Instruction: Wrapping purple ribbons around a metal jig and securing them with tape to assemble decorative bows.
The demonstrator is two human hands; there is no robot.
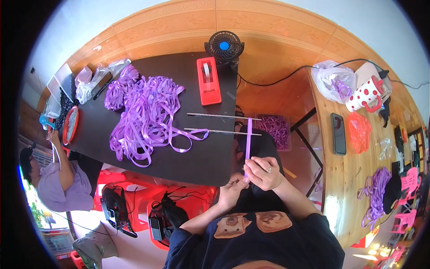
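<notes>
A strip of purple ribbon (249, 140) runs from two thin metal rods (215, 115) down to my hands. The rods stick out past the right edge of the dark table, and the ribbon crosses both near their ends. My right hand (264, 172), with a ring on one finger, pinches the ribbon's near end. Just below and to its left, my left hand (233, 190) is closed at the same end, fingertips touching the ribbon. A big heap of purple ribbon (145, 116) lies on the table to the left, one loose strand reaching toward the rods.
A red tape dispenser (208, 80) and a small black fan (224, 46) stand at the dark table's far side. Below the rods sits a bin of purple pieces (274, 130). The wooden table (342, 188) at right holds a phone (338, 133) and a dotted cup (365, 94). Another person (67, 179) works at left.
</notes>
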